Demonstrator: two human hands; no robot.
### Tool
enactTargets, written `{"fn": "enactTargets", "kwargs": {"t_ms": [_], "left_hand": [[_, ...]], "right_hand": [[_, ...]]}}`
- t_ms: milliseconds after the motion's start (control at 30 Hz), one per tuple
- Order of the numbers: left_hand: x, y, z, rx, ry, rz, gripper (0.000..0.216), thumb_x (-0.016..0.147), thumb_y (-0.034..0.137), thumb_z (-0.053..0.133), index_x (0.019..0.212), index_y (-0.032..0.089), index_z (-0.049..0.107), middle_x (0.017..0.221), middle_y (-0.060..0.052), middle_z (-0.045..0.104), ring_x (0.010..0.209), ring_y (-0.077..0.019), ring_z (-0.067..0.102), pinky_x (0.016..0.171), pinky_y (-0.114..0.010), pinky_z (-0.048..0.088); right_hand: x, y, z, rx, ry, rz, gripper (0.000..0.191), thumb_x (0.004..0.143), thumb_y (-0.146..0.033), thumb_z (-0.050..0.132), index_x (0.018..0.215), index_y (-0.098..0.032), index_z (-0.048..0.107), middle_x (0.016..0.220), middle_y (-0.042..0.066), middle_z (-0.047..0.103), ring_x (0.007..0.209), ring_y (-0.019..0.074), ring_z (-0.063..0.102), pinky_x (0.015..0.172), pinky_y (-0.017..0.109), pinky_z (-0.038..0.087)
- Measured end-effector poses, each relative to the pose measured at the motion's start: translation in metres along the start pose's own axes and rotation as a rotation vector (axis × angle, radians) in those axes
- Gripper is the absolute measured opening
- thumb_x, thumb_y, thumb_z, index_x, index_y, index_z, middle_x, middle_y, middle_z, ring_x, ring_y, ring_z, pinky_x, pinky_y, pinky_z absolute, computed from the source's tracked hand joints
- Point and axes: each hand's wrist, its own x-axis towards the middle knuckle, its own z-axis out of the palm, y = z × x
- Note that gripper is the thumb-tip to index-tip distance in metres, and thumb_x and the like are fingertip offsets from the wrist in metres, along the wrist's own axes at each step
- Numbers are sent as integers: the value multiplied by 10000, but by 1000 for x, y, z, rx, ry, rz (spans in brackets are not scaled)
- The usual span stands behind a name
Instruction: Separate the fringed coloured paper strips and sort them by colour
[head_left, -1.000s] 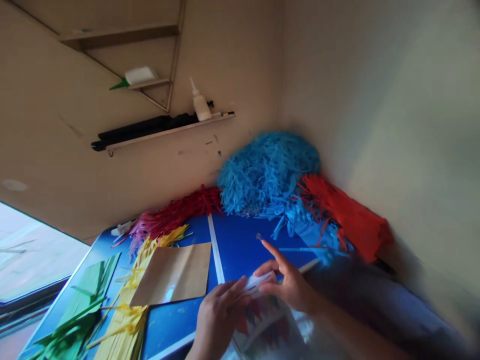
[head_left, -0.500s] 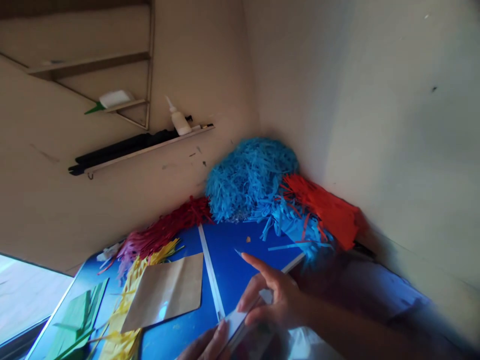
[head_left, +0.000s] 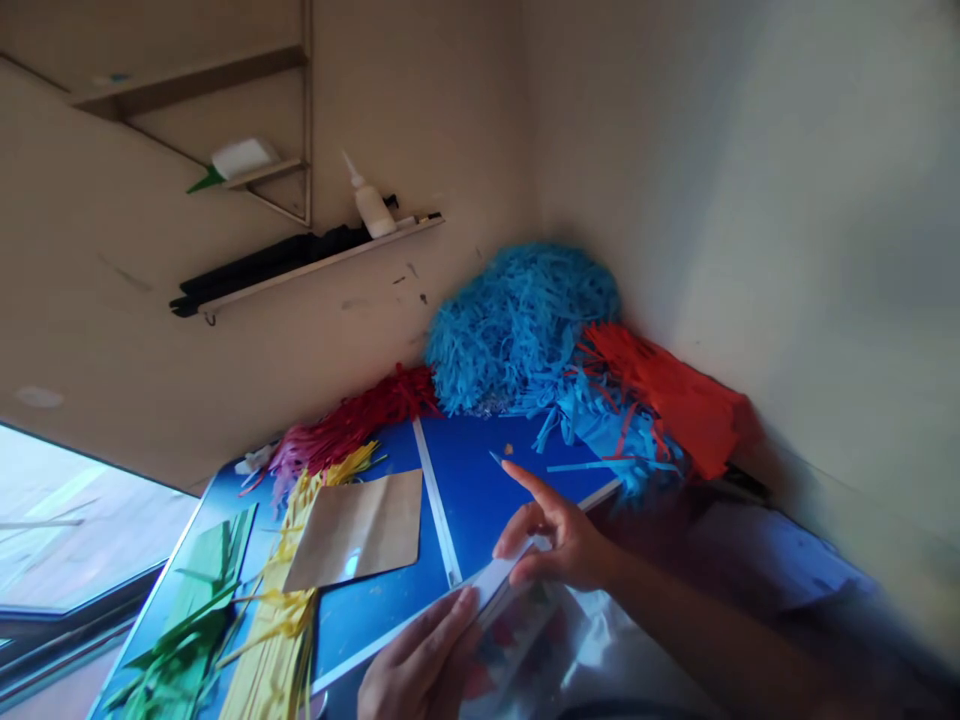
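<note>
Near the table's front edge, both my hands are on a narrow white folded strip (head_left: pixel 493 580), perhaps paper. My left hand (head_left: pixel 420 655) is closed on its lower end, thumb on top. My right hand (head_left: pixel 566 545) pinches the upper end between thumb and bent fingers. Its index finger points out over the blue table, with a pale bluish pointed tip at its end. Below the strip hangs a shiny clear plastic sheet or bag (head_left: pixel 536 640) with blurred coloured patches. A brown paper piece (head_left: pixel 360 530) lies on the table left of my hands.
Yellow paper strips (head_left: pixel 274 630) and green strips (head_left: pixel 202 610) lie at the left of the blue table (head_left: pixel 480 500). Red-pink fringe (head_left: pixel 352 420), a large blue fringed pile (head_left: pixel 525 320) and red paper (head_left: pixel 682 405) line the back. A wall shelf (head_left: pixel 322 260) carries a white bottle (head_left: pixel 373 207).
The view has shifted, so the table and shelf appear higher and further right. My left hand has come further into view. Both hands keep hold of the white strip.
</note>
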Motion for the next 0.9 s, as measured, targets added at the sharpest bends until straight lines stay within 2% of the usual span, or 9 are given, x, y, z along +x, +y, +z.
{"fn": "enactTargets", "kwargs": {"t_ms": [133,367,467,533,600,667,767,833,900], "left_hand": [[1,-1,3,9,-15,3,247,936,331,585,1132,306,733,1021,-22,777,841,-151,754,740,-172,600],[3,-10,-3,38,-168,119,348,917,210,602,1249,289,666,1089,-35,765,895,-162,753,745,-171,603],[5,-13,-9,112,-132,87,331,906,212,611,1219,290,687,1084,-27,767,887,-160,754,751,-172,603],[7,-13,-16,173,-75,48,306,900,229,623,1189,289,704,1075,-20,770,874,-154,756,751,-164,599],[8,-12,-24,230,-7,10,279,900,267,630,1164,282,718,1064,-19,773,859,-153,758,738,-158,596],[9,-8,-31,287,73,-31,259,906,302,622,1139,267,730,1058,-27,775,859,-160,758,725,-162,596],[9,0,-34,379,145,-44,254,918,325,603,1109,234,743,1054,-44,777,860,-168,759,716,-168,594],[8,5,-32,440,156,-17,261,923,340,594,1098,222,747,1040,-50,780,836,-165,761,684,-158,589],[7,11,-29,488,160,-8,270,931,354,580,1101,227,746,1029,-49,782,814,-160,762,641,-152,582]], "right_hand": [[-1,1,-2,-34,21,18,1150,659,-347,909,1558,-282,196,884,25,747,849,209,718,739,301,538],[0,8,-5,-47,10,26,1127,692,-383,885,1560,-288,172,898,30,742,843,215,715,753,329,544],[12,-4,-13,-156,-38,-40,1134,674,-494,874,1557,-295,193,998,54,728,946,237,687,892,405,510],[19,-22,-14,-287,24,-194,1012,655,-557,863,1501,-312,363,1188,88,664,1123,267,605,1032,455,412],[20,-42,-6,-357,152,-354,738,672,-558,853,1321,-316,600,1323,90,579,1247,291,500,1089,460,340],[15,-54,14,-257,208,-390,412,712,-518,839,1037,-282,746,1208,82,637,1179,283,536,1042,439,386],[4,-49,55,89,206,-81,311,693,-499,845,736,-214,728,747,31,671,725,185,611,702,315,496],[2,-36,79,261,243,157,371,610,-491,884,697,-181,700,608,-11,613,538,117,519,525,237,401],[5,-25,92,361,280,249,417,537,-464,913,716,-162,689,572,-33,588,486,84,476,484,209,337]]}}
